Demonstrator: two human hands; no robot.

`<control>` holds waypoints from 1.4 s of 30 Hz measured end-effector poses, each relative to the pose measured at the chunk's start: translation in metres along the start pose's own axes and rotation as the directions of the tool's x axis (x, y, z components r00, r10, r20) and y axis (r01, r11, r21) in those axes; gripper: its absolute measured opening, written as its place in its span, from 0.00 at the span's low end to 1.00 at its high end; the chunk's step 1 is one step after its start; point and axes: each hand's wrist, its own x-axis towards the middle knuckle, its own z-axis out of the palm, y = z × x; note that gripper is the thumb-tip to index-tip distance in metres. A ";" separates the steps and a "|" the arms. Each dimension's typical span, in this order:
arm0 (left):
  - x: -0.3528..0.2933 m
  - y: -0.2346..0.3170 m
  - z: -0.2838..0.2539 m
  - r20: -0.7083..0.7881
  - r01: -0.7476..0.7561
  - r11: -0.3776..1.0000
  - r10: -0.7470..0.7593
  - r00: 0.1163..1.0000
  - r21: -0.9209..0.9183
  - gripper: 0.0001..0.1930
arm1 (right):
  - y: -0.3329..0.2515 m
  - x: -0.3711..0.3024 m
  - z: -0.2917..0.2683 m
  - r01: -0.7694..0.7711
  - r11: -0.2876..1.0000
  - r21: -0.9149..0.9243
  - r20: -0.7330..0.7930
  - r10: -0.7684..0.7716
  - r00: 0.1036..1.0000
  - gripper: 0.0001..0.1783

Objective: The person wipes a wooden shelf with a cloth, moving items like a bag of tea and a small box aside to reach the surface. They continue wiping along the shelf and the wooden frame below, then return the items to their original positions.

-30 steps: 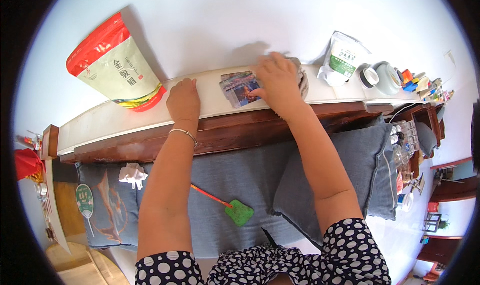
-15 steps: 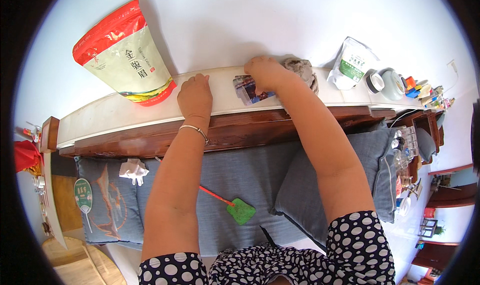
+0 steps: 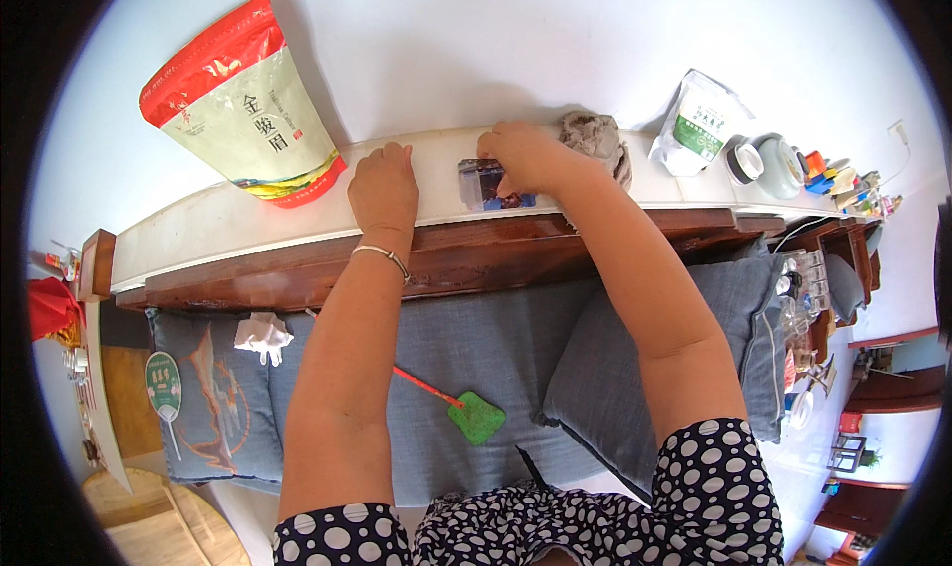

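On the white ledge, my right hand (image 3: 524,157) bends over a small stack of glossy printed cards (image 3: 480,181). Its thumb rests along their near side and its fingers reach the far side; part of the stack is hidden under the palm. To the left, my left hand (image 3: 384,189) is closed with curled fingers over the ledge, its back toward me; anything inside it is hidden. A red and cream pouch (image 3: 260,120) stands upright left of that hand. A crumpled grey-brown cloth (image 3: 599,141) lies just beyond my right wrist.
Further right on the ledge are a white and green pouch (image 3: 692,129), a pale round jar (image 3: 778,167) and several colourful blocks (image 3: 821,174). Below lies a grey sofa seat (image 3: 516,333) with a green fly swatter (image 3: 476,417), tissues (image 3: 264,336), cushions (image 3: 664,358) and a hand fan (image 3: 164,389).
The cards have turned from a slanted, fanned position to a straighter, squarer one. My right hand has shifted slightly left and down with them; my left hand has barely moved.
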 end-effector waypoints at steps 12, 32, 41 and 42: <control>-0.001 0.000 0.003 -0.011 0.004 1.000 -0.004 1.000 0.008 0.16 | -0.043 -0.054 0.057 0.100 0.983 0.151 -0.528 -0.005 0.849 0.40; 0.001 0.004 -0.001 0.016 0.021 1.000 -0.021 1.000 0.005 0.16 | -0.024 -0.019 0.009 -0.156 0.987 -0.038 -0.522 0.113 0.845 0.06; 0.001 0.006 -0.005 0.041 0.024 0.999 -0.025 0.999 0.028 0.15 | -0.015 0.005 0.010 -0.067 0.988 0.136 -0.470 0.124 0.874 0.08; 0.001 0.005 -0.005 0.037 0.025 0.999 -0.026 0.999 0.028 0.15 | -0.016 0.004 0.009 -0.028 0.939 0.343 -0.481 0.201 0.853 0.09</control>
